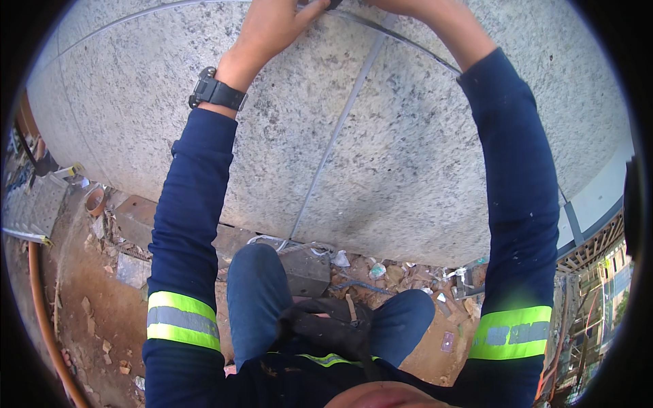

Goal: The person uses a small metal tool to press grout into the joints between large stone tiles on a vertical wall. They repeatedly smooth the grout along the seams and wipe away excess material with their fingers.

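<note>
Both arms reach up along a speckled grey stone wall (401, 149). At the upper edge, my left hand (275, 27) has its thumb against a small dark object (333, 4). Its other fingers lie mostly beyond the picture, as does most of that object. To the right, my right hand (410, 5) is cut off by the same edge, so its fingers are hidden. A narrow dark joint (408, 42) curves between the hands toward the right wrist. Below them, a pale grey vertical joint (340, 129) runs down the wall.
Beneath the wall lie a concrete block (306, 272), a pale rope (272, 239) and scattered rubble (391, 275). An orange hose (39, 299) curves along the left, near a metal platform (34, 204) and a clay-coloured pot (96, 201). My bent knees (255, 285) are close to the wall.
</note>
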A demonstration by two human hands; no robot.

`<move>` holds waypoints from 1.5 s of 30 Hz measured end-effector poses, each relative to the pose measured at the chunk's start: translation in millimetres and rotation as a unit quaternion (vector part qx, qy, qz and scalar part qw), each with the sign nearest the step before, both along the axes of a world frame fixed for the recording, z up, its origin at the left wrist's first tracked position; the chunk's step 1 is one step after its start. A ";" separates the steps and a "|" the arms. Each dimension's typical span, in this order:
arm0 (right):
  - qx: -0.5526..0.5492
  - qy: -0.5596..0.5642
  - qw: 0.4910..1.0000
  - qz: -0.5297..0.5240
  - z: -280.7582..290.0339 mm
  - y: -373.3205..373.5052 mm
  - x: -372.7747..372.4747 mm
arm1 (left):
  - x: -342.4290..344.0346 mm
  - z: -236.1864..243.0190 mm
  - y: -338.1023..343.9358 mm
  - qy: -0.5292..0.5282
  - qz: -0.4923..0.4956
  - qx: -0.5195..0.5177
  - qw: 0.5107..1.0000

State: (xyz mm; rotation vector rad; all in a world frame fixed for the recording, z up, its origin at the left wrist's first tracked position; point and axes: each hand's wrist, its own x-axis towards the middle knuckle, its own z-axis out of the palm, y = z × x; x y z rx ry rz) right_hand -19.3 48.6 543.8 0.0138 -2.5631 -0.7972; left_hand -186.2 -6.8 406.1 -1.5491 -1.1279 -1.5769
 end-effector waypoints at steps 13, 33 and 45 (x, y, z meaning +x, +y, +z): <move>-0.021 -0.072 0.997 -0.026 13.5 -3.6 -5.1 | 10.6 2.6 8.7 -0.017 0.028 0.017 0.999; -0.014 0.100 0.989 0.108 -31.9 16.9 32.7 | 34.3 -43.3 6.9 -0.073 0.009 0.055 0.996; -0.245 0.345 0.904 0.070 -194.4 -15.1 192.7 | 51.3 -35.0 11.9 -0.037 0.143 0.014 0.989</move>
